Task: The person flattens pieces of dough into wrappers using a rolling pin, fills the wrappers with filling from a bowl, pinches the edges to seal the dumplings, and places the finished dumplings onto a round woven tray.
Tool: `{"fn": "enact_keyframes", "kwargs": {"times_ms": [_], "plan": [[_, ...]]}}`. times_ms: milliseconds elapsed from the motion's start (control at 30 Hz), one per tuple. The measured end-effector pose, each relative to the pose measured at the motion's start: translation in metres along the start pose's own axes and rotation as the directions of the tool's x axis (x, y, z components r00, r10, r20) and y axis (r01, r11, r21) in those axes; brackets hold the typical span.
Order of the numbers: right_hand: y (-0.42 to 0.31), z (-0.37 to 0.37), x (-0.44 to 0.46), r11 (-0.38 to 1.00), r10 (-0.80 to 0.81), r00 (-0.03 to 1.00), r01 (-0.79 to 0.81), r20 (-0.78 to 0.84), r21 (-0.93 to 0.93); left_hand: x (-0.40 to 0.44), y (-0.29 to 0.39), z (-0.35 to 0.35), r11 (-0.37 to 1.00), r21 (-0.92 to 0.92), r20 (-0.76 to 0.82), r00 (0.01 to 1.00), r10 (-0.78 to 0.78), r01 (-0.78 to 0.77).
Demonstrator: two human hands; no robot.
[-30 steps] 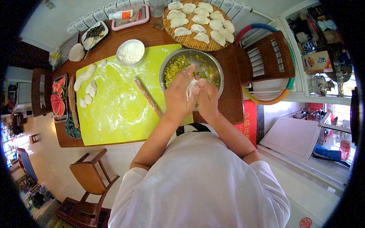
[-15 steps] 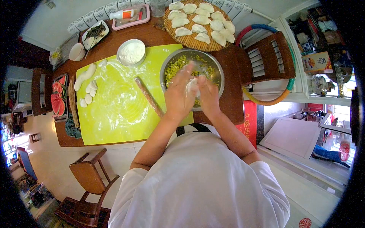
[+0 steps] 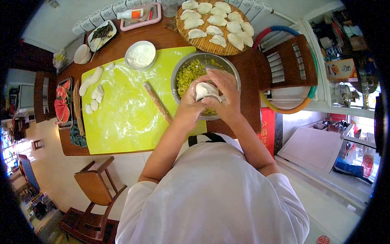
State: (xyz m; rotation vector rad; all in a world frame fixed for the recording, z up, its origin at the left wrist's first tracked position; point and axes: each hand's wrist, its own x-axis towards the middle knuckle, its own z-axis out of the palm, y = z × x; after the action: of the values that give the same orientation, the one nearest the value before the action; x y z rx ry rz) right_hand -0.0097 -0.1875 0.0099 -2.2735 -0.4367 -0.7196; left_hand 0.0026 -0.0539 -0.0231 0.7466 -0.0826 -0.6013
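Between both hands I hold a white dumpling [image 3: 206, 91], over the near side of a metal bowl [image 3: 175, 83] of chopped yellow-green filling [image 3: 190, 75]. My left hand [image 3: 187, 106] is closed around the dumpling's left side. My right hand [image 3: 228, 95] curls over its right side and top, fingers bent. A floured rolling pin [image 3: 157, 101] lies on the yellow-green mat [image 3: 134, 134], left of my left hand. Pieces of dough [image 3: 91, 81] rest at the mat's left edge. Beyond the bowl, a round woven tray [image 3: 191, 38] carries several finished dumplings.
A bowl of flour [image 3: 140, 55] stands at the mat's back edge. Further back are a plate of dark food [image 3: 101, 35], a white bowl [image 3: 82, 54] and a pink tray [image 3: 142, 24]. Watermelon slices [image 3: 62, 101] lie far left. A chair [image 3: 286, 61] stands at the right.
My hands were pressed close together with fingers pointing forward. Now they have parted and curled around the dumpling, which shows more fully between them.
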Motion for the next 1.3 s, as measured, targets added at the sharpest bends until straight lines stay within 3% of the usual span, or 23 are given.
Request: {"fn": "enact_keyframes", "kwargs": {"times_ms": [67, 133, 333, 400, 567, 633, 767, 833, 967, 1000, 1067, 1133, 1167, 1233, 1267, 1300], "plan": [[0.0, -0.002, -0.001, 0.998, 0.058, 0.998, -0.056, -0.034, 0.04, 0.001, 0.01, 0.003, 0.998, 0.059, 0.004, 1.0, 0.013, -0.013], [0.009, -0.002, -0.002, 0.996, -0.071, 0.994, 0.076, -0.087, 0.056, 0.004, 0.013, 0.004, 0.993, 0.117, 0.008, 1.0, 0.026, -0.027], [0.021, 0.0, 0.003, 0.981, -0.193, 0.977, 0.194, -0.094, 0.005, 0.014, 0.002, -0.006, 0.971, 0.223, -0.004, 0.996, 0.085, -0.082], [0.026, 0.003, -0.001, 0.986, -0.163, 0.982, 0.166, -0.095, 0.032, 0.015, 0.004, -0.005, 0.956, 0.293, -0.021, 1.0, 0.019, -0.012], [0.03, 0.003, -0.001, 0.993, -0.054, 0.994, 0.063, -0.092, 0.098, 0.019, 0.006, -0.004, 0.966, 0.251, -0.044, 0.998, -0.05, 0.06], [0.034, 0.002, 0.002, 0.997, -0.017, 1.0, 0.018, -0.018, 0.074, 0.022, 0.007, -0.006, 0.966, 0.247, -0.052, 0.996, -0.069, 0.079], [0.031, 0.001, 0.014, 1.0, -0.01, 1.0, 0.01, -0.007, -0.014, 0.028, 0.006, -0.013, 0.895, 0.443, 0.004, 0.998, -0.057, 0.049], [0.049, 0.007, 0.005, 0.988, -0.146, 0.989, 0.146, -0.01, 0.048, 0.031, 0.007, -0.013, 0.853, 0.521, 0.01, 0.999, -0.043, 0.032], [0.059, 0.01, 0.003, 0.989, -0.129, 0.991, 0.127, 0.021, 0.075, 0.035, 0.011, -0.012, 0.791, 0.609, -0.02, 0.998, -0.06, 0.06], [0.055, 0.01, 0.008, 0.992, -0.052, 0.998, 0.046, 0.046, 0.12, 0.037, 0.012, -0.011, 0.761, 0.647, -0.025, 0.999, -0.035, 0.043], [0.053, 0.009, 0.014, 0.987, 0.018, 0.998, -0.028, 0.066, 0.157, 0.041, 0.016, -0.007, 0.809, 0.586, -0.033, 0.999, -0.032, 0.045], [0.056, 0.008, 0.016, 0.947, 0.219, 0.941, -0.269, 0.256, 0.176, 0.047, 0.011, -0.014, 0.881, 0.473, -0.01, 1.0, 0.004, 0.002], [0.06, 0.006, 0.017, 0.95, 0.216, 0.944, -0.262, 0.249, 0.171, 0.05, 0.006, -0.022, 0.88, 0.475, 0.0, 1.0, 0.007, -0.006], [0.069, -0.001, 0.022, 0.99, 0.055, 0.926, -0.1, 0.375, 0.102, 0.056, 0.008, -0.022, 0.986, 0.166, 0.109, 0.994, -0.025, 0.006], [0.073, -0.004, 0.025, 0.991, 0.052, 0.928, -0.094, 0.369, 0.097, 0.057, 0.008, -0.019, 0.986, 0.167, 0.117, 0.993, -0.021, 0.001], [0.077, -0.006, 0.028, 0.977, 0.134, 0.912, -0.187, 0.387, 0.102, 0.057, 0.009, -0.015, 0.992, 0.127, 0.101, 0.994, -0.03, 0.017]]}}
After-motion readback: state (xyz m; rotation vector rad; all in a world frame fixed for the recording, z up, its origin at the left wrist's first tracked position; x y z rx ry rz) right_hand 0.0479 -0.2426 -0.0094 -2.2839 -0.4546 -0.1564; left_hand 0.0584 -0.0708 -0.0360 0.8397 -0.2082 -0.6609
